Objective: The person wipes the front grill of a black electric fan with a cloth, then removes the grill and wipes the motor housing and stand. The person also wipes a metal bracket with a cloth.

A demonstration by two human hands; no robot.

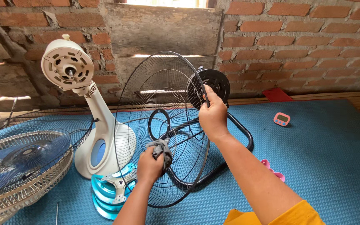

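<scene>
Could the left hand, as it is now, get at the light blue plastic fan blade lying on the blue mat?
Probably yes: the left hand is just above the light blue plastic fan blade, nothing between, though it grips a grey cloth.

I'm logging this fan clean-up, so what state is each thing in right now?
Black wire fan guard: off its fan, held upright.
Grey cloth: bunched, pressed against the guard.
Left hand: gripping the cloth.
Right hand: gripping the guard's rim.
White fan stand: upright, motor bare, no blades.
Blue fan blade: detached, lying on the mat.

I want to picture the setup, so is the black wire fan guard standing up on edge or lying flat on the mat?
Standing on edge: the black wire guard is upright, steadied at its rim by the right hand.
</scene>
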